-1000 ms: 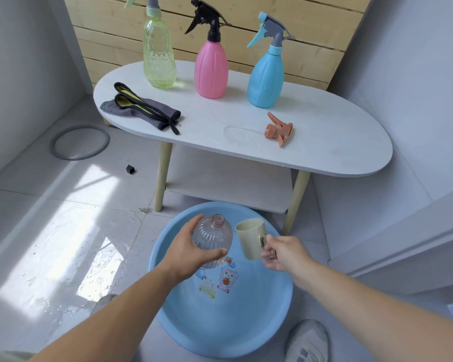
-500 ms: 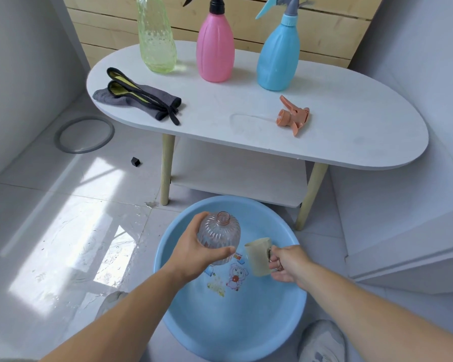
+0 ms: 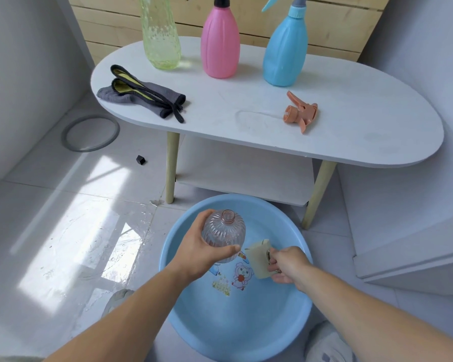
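Over the blue basin (image 3: 246,327), which stood on the floor at 6 o'clock of the view, the left hand (image 3: 196,253) held the clear ribbed bottle (image 3: 224,235), with fingers and thumb curled round its belly. Its open neck pointed up, a little toward 12 o'clock. At 3 o'clock from the bottle, just beside it, the right hand (image 3: 288,265) pinched the handle of the beige cup (image 3: 258,258). The cup was tilted low inside the basin, probably to scoop water; whether it held any I could not tell. The work seemed to be filling the bottle from the cup. The danger was in the pouring: the neck was narrow and the cup's rim wide, so water could run down the outside, wet the left hand's grip and let the bottle slip. If the bottle left its place above the basin, the spill would reach the wet tiles (image 3: 110,244) at 9 o'clock. The orange spray head (image 3: 300,113) lay on the white table (image 3: 364,137) at 1 o'clock.
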`<action>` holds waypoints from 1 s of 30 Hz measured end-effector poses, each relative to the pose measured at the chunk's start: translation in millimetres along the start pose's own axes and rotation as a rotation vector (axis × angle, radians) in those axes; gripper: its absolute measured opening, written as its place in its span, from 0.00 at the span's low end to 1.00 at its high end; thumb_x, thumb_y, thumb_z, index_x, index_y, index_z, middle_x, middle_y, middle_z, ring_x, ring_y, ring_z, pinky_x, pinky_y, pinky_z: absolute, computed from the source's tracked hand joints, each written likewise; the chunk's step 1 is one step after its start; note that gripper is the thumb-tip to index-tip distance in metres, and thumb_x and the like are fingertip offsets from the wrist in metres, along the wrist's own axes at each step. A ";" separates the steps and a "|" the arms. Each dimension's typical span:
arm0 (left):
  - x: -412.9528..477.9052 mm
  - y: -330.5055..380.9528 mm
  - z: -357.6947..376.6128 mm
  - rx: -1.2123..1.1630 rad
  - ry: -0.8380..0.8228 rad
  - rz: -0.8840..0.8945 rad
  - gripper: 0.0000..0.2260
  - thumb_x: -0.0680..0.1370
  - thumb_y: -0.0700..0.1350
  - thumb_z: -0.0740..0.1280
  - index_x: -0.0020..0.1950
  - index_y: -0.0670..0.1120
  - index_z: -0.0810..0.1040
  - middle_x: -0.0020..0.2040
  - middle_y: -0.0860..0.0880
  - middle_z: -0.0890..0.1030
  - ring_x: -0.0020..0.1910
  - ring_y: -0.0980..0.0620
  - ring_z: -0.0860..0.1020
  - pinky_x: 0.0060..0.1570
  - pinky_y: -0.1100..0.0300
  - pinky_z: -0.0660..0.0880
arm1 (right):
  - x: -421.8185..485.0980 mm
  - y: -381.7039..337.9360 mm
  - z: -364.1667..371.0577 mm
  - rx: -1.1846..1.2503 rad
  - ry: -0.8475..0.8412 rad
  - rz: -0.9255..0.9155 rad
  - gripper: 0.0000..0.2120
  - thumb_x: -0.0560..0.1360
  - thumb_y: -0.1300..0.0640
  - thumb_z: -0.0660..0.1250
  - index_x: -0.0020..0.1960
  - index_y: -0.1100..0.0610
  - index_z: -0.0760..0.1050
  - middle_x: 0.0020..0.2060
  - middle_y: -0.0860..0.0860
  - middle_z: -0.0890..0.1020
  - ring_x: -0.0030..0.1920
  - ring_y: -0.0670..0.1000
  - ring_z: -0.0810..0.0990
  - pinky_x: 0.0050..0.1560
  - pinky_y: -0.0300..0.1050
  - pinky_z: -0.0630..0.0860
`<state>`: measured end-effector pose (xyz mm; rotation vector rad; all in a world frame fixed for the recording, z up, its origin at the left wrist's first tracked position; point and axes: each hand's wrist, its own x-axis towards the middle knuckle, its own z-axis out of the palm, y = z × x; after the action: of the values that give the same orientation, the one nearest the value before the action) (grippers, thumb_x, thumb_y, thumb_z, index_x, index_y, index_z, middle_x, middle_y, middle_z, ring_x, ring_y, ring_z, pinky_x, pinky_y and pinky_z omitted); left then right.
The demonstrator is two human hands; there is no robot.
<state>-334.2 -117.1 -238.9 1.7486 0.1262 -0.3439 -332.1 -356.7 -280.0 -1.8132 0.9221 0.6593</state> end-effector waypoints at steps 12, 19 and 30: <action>-3.1 -1.0 -4.8 -0.055 0.036 0.016 0.44 0.56 0.57 0.84 0.70 0.60 0.71 0.63 0.60 0.80 0.62 0.59 0.80 0.64 0.55 0.79 | -38.4 -12.7 -32.2 0.028 -0.047 -0.359 0.16 0.81 0.55 0.65 0.37 0.62 0.78 0.32 0.56 0.83 0.36 0.54 0.82 0.46 0.50 0.83; -10.0 6.0 -4.5 -0.026 0.028 0.024 0.42 0.58 0.55 0.84 0.69 0.61 0.71 0.62 0.61 0.79 0.62 0.59 0.79 0.60 0.61 0.77 | -108.3 -52.1 -73.6 -0.070 -0.039 -0.655 0.14 0.80 0.58 0.65 0.38 0.62 0.82 0.34 0.53 0.84 0.41 0.54 0.84 0.52 0.50 0.83; -13.3 14.6 -1.8 -0.002 0.001 0.045 0.45 0.57 0.57 0.84 0.72 0.59 0.69 0.65 0.55 0.78 0.61 0.54 0.80 0.59 0.57 0.80 | -167.5 -79.8 -91.3 -0.261 0.047 -0.971 0.16 0.72 0.38 0.65 0.38 0.48 0.82 0.37 0.58 0.84 0.40 0.65 0.79 0.43 0.56 0.76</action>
<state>-342.6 -117.1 -220.9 1.7468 0.0877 -0.3092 -358.1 -369.9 -75.2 -2.2133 -0.0931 0.1079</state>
